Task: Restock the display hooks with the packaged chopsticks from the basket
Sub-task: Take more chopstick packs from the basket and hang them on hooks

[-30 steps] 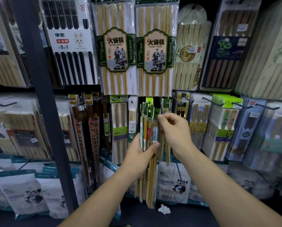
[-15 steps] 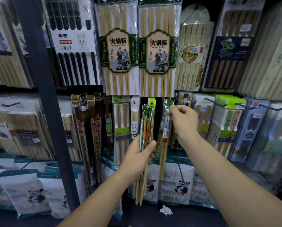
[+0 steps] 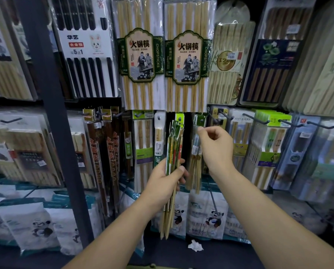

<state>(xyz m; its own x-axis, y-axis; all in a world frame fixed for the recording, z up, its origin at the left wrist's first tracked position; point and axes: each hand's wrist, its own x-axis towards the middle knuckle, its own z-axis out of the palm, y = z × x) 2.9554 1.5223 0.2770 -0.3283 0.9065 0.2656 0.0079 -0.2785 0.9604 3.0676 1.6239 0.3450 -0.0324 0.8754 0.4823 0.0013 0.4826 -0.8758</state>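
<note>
Bamboo packs (image 3: 174, 150): left hand (image 3: 165, 180) several, right hand (image 3: 216, 150) one.

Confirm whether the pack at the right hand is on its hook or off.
On, apparently: the pack hangs straight from its hook, header up; whether the right hand grips it, cannot tell.

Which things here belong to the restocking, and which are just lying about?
Job: left hand, gripping the chopstick bundle; right hand, at the hanging pack.
Lying about: crumpled paper scrap; panda bags; hot-pot chopstick packs above.
</note>
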